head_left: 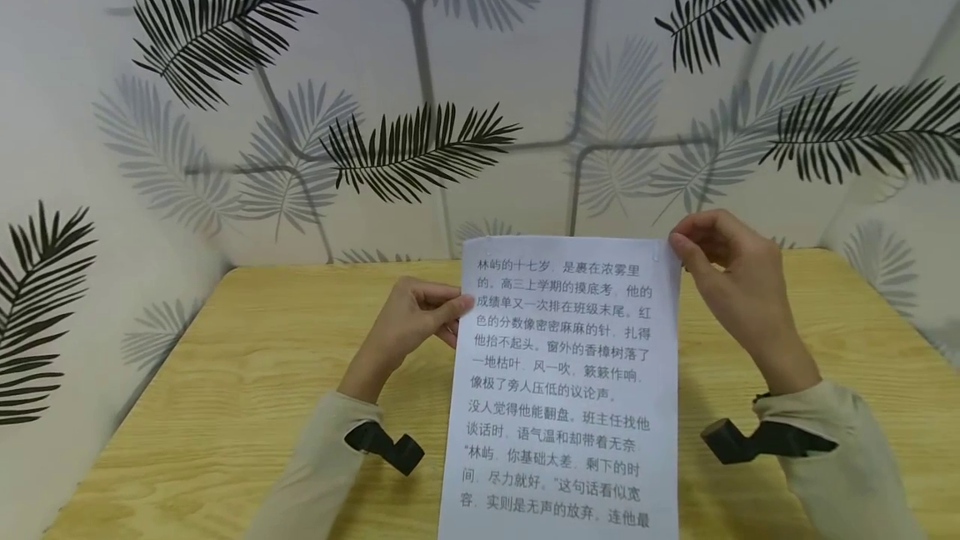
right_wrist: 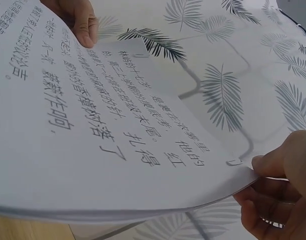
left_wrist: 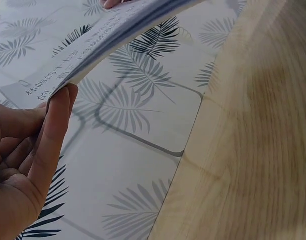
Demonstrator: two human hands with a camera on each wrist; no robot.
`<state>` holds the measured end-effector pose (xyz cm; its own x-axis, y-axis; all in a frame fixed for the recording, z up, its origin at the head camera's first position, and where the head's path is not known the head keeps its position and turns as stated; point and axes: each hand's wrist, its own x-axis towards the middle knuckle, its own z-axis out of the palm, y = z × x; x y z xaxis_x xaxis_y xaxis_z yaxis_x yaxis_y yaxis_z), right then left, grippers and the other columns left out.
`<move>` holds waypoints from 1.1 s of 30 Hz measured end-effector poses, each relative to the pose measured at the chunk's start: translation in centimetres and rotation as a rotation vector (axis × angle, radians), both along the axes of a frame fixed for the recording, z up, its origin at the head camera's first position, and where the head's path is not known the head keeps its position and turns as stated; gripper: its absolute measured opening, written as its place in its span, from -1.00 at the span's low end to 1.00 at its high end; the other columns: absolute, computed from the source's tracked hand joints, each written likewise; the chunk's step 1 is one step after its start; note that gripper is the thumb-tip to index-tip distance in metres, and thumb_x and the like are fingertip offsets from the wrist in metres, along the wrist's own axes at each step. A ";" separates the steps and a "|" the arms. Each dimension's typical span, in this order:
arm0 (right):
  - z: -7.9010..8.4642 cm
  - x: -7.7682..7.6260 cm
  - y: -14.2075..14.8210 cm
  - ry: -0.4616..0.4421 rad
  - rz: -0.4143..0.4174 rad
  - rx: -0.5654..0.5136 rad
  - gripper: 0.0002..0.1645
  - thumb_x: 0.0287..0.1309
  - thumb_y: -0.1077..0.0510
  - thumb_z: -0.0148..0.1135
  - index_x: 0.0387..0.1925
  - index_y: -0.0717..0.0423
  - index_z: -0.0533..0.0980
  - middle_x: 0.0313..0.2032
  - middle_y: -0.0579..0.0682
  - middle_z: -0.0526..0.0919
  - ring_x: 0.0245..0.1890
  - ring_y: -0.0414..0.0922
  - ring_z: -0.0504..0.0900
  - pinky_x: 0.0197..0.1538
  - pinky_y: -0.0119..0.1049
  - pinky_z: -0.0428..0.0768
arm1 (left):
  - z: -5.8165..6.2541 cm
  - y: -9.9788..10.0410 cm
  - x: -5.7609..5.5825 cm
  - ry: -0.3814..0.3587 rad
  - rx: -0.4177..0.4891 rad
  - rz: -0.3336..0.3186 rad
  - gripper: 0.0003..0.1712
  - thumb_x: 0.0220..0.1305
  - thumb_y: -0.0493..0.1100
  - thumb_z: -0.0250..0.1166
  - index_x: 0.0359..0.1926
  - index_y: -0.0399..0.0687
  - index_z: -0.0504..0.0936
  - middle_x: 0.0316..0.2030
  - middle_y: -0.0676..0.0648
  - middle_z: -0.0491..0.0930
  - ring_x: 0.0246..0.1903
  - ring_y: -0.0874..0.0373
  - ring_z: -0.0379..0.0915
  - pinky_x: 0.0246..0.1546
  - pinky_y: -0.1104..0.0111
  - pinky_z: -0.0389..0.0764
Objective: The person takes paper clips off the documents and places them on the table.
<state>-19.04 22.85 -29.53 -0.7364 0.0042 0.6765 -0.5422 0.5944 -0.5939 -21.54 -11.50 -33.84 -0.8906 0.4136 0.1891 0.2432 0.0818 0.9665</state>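
Several printed sheets (head_left: 562, 390), stapled together, are held up facing me with rows of black Chinese text on the front sheet. My left hand (head_left: 408, 319) pinches their left edge a little below the top corner, thumb in front and fingers behind. At the top right corner, my right hand (head_left: 738, 282) grips the sheets between thumb and fingers. The right wrist view shows a staple (right_wrist: 234, 162) close to the right thumb. Seen from the left wrist, the stack (left_wrist: 92, 45) bows, its layered edge showing. The bottom of the sheets runs out of the head view.
A light wood-grain table (head_left: 247, 407) lies beneath the hands. Behind it stands a pale wall covering (head_left: 502, 65) printed with dark and grey leaves. A black wrist device (head_left: 386, 444) sits on the left sleeve, and another black device (head_left: 765, 440) on the right.
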 end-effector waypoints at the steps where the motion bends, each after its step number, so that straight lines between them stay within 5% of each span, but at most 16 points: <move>1: 0.0 0.0 0.0 0.015 -0.002 0.018 -0.87 0.19 0.40 0.25 -0.21 0.37 0.55 -0.35 0.05 0.61 -0.37 -0.48 0.53 -0.27 -0.73 0.48 | 0.0 0.0 0.0 -0.001 -0.001 0.003 -0.78 0.31 -0.37 0.22 -0.13 -0.53 0.64 -0.40 -0.32 0.68 -0.63 0.12 0.60 -0.53 0.23 0.74; 8: 0.0 0.2 -0.4 -0.009 -0.002 0.107 -0.91 0.17 0.36 0.29 -0.27 0.30 0.59 -0.36 0.13 0.67 -0.39 -0.56 0.50 -0.30 -0.76 0.45 | 0.0 0.0 0.4 0.023 -0.006 -0.004 -0.77 0.30 -0.37 0.23 -0.14 -0.53 0.64 -0.39 -0.33 0.68 -0.62 0.13 0.60 -0.53 0.24 0.73; 16: -0.4 0.4 -0.6 -0.124 -0.018 0.172 -0.91 0.23 0.29 0.26 -0.24 0.24 0.57 -0.35 0.11 0.65 -0.52 -0.30 0.47 -0.50 -0.59 0.37 | -0.2 -0.5 0.9 0.030 -0.006 -0.016 -0.77 0.30 -0.38 0.22 -0.12 -0.55 0.63 -0.37 -0.34 0.68 -0.61 0.13 0.61 -0.54 0.27 0.73; 22: -0.5 0.5 -1.0 -0.135 0.008 0.179 -0.96 0.22 0.35 0.24 -0.29 0.29 0.53 -0.39 0.09 0.61 -0.49 -0.25 0.46 -0.47 -0.59 0.39 | -0.3 -0.9 1.0 -0.010 -0.043 -0.039 -0.77 0.30 -0.37 0.24 -0.12 -0.53 0.64 -0.37 -0.32 0.69 -0.57 0.09 0.63 -0.51 0.21 0.74; 33: -0.1 0.7 -2.0 -0.147 0.014 0.200 -0.89 0.22 0.44 0.16 -0.37 0.26 0.42 -0.44 0.11 0.54 -0.52 -0.16 0.37 -0.53 -0.54 0.30 | 0.0 -1.1 1.1 -0.050 -0.170 -0.177 -0.85 0.27 -0.44 0.21 -0.24 -0.53 0.65 -0.44 -0.30 0.68 -0.57 -0.05 0.66 -0.40 -0.09 0.70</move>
<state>-18.37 20.81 -29.64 -0.8262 -0.1292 0.5483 -0.4671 0.7011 -0.5387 -20.46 -12.61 -33.84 -0.8078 0.5863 0.0613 0.2210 0.2047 0.9536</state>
